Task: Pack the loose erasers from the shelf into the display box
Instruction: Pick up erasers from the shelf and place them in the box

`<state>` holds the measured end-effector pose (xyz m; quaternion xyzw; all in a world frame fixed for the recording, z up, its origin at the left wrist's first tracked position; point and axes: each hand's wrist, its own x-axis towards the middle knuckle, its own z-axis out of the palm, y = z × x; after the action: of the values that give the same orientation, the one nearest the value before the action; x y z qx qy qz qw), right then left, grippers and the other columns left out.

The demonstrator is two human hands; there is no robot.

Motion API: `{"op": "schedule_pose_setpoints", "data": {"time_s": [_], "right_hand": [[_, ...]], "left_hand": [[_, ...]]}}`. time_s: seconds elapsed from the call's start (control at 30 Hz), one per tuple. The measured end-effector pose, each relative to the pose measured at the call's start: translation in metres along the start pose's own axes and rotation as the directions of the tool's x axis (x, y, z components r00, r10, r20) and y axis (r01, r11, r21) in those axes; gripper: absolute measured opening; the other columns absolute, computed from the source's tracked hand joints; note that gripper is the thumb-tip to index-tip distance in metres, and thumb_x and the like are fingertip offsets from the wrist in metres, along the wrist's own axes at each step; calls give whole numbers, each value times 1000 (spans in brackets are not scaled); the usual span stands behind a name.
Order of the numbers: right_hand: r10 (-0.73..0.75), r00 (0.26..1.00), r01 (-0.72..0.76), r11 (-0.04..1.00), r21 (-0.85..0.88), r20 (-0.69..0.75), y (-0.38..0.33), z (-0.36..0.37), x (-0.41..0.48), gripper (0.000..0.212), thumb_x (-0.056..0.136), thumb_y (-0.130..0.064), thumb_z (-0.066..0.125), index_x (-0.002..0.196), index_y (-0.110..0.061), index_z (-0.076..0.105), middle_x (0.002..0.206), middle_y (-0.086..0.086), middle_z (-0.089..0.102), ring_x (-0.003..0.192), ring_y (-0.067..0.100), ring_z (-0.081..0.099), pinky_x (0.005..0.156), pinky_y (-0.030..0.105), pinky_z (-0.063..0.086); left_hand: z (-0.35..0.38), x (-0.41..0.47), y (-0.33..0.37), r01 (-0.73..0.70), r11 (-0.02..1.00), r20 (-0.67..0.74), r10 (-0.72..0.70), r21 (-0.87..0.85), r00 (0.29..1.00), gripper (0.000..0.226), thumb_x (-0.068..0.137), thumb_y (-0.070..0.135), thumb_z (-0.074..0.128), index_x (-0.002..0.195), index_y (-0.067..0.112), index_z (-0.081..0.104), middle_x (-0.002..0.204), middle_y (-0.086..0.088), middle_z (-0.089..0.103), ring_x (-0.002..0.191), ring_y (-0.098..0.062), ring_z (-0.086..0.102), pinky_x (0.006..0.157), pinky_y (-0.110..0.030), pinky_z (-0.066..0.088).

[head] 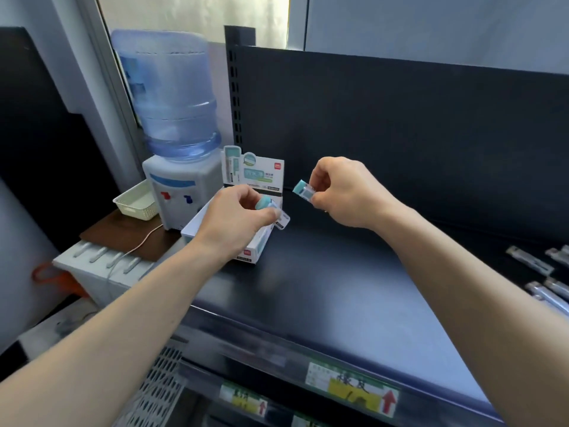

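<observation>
Left hand: the left hand [237, 217] pinches 1 teal-capped eraser in clear wrapping [264, 202] between thumb and curled fingers, directly over the open box.
Right hand: the right hand [345, 192] grips a second teal-capped eraser [303, 188] at its fingertips, teal end pointing left, in the air to the right of the box and apart from it.
Display box: the white-and-teal cardboard display box [255, 245] stands at the left end of the dark metal shelf [323, 272], header card upright at the back; the left hand hides its contents.
Loose stock: slim clear-packed items [529, 263] lie at the shelf's right edge; too blurred to confirm type.
Shelf front: 1 green-and-yellow price label [354, 386] with a red arrow.
Surroundings: a white water dispenser [178, 195] and a cream plastic basket [135, 201] stand left of the shelf.
</observation>
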<state>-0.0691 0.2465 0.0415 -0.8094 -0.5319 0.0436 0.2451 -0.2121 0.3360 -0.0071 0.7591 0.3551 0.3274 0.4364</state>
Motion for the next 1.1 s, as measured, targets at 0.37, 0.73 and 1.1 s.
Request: {"op": "schedule_pose_setpoints", "data": {"time_s": [0.37, 0.73, 1.1], "right_hand": [[-228, 969, 226, 974, 38, 92, -29, 26, 43, 14, 84, -5, 56, 96, -9, 59, 93, 1, 56, 84, 21, 52, 72, 31, 44], [-239, 950, 260, 962, -87, 199, -45, 47, 57, 15, 86, -3, 54, 97, -10, 60, 98, 5, 59, 86, 21, 52, 74, 30, 45], [-84, 945, 154, 967, -204, 316, -76, 80, 68, 18, 87, -1, 55, 100, -6, 66, 103, 10, 65, 91, 25, 58, 79, 34, 50]], "left_hand": [[-35, 11, -14, 120, 980, -185, -90, 158, 979, 21, 73, 17, 78, 71, 18, 56, 81, -9, 68, 72, -19, 56, 75, -41, 50], [-45, 25, -26, 130, 937, -12, -133, 325, 991, 21, 74, 17, 74, 70, 25, 55, 74, 0, 62, 70, -18, 54, 66, -29, 41], [-75, 48, -52, 102, 876, 102, -169, 471, 980, 14, 78, 38, 71, 80, 25, 64, 123, -2, 46, 124, -26, 30, 107, -42, 28]]}}
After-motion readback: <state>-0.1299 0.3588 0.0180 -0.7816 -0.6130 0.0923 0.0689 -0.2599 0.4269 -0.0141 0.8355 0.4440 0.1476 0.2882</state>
